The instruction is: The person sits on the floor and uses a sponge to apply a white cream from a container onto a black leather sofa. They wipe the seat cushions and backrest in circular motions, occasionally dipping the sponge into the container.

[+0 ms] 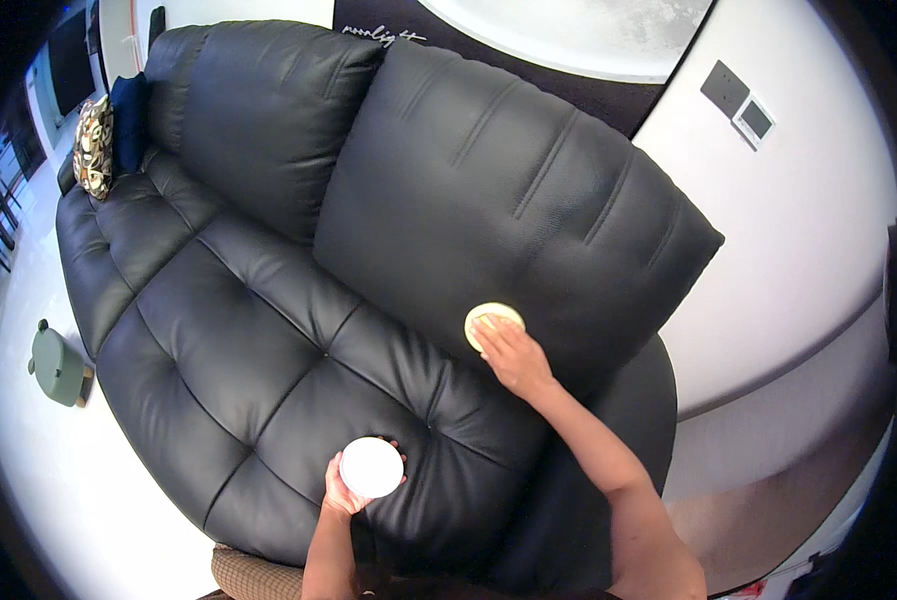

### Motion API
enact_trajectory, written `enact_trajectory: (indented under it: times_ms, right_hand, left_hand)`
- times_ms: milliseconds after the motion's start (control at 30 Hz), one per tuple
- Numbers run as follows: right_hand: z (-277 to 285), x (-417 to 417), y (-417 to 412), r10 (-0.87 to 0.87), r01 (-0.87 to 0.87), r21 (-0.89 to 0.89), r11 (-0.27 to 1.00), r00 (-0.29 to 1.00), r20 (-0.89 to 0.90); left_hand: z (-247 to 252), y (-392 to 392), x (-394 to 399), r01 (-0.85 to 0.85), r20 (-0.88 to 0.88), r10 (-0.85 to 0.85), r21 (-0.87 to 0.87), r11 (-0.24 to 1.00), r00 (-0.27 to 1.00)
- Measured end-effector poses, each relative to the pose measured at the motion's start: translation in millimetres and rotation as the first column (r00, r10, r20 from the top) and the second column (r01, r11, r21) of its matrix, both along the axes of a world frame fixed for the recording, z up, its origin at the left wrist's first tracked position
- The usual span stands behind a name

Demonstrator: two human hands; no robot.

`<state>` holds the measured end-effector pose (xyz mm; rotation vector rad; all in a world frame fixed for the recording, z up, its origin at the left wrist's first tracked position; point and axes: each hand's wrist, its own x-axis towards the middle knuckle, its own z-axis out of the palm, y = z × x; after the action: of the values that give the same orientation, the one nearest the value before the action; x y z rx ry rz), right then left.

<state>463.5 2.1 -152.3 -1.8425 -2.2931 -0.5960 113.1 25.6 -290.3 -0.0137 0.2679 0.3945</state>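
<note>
A round, pale yellow applicator pad (474, 328) lies flat against the lower part of a black leather back cushion (516, 210). My right hand (514, 358) presses on the pad with its fingers spread over it. Lower down, my left hand (342, 489) cups a round white tub (372, 468) above the tufted sofa seat (291, 352). The tub's white top faces up; whether that is a lid or its contents I cannot tell.
A second back cushion (268, 120) adjoins on the left. At the sofa's far end stand a patterned pillow (94, 148) and a navy pillow (128, 124). A green animal-shaped stool (58, 367) is on the floor. A wall panel (754, 121) is at upper right.
</note>
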Motion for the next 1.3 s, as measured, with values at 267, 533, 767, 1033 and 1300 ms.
enact_trajectory:
  times_ms: [267,533,767,1033,1300]
  right_hand:
    - [188,101,137,-0.413,0.338,0.592,0.732,0.911,-0.01]
    - [21,3,71,-0.118,0.129,0.311,0.942,0.992,-0.054]
    - [24,24,29,-0.107,0.104,0.056,0.993,0.993,0.056]
    - [127,77,59,-0.37,0.339,0.524,0.781,0.928,-0.049]
    - [-29,-16,-22,-0.1,0.109,0.078,0.991,0.988,-0.116]
  left_hand:
    - [0,-2,-1,0.01,-0.044,-0.007,0.066,0.998,0.999]
    - [0,0,-5,0.002,-0.055,0.001,0.049,0.999,0.998]
    - [0,2,-3,0.007,-0.02,-0.005,0.068,0.998,1.0]
    - [6,-1,-6,0.006,-0.056,-0.006,0.006,1.0,0.998]
    - [-25,-7,-5,-0.091,-0.17,0.095,0.032,0.995,0.981]
